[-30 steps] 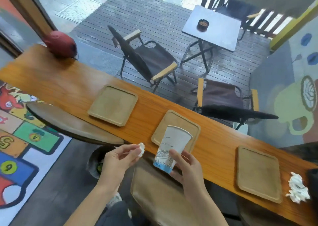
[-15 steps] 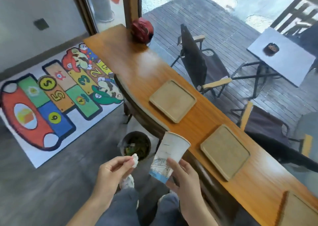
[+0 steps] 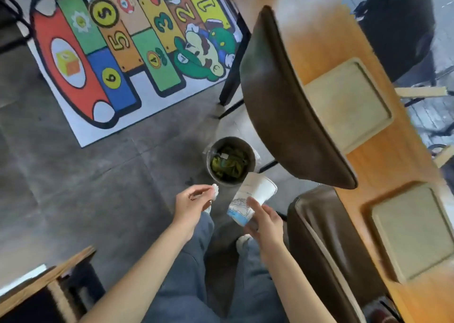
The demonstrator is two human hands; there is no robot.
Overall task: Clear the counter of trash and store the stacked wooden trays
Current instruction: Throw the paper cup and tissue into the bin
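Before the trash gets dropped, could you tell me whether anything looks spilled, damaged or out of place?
Nothing stands out. The paper cup is tilted in the right hand, nothing spilling; the left hand pinches a tissue wad near the bin.

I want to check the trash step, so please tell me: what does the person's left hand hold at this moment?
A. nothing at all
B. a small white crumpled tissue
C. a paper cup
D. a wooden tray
B: the left hand pinches a small white crumpled tissue at its fingertips, near the trash bin on the floor, while the paper cup is in the right hand.
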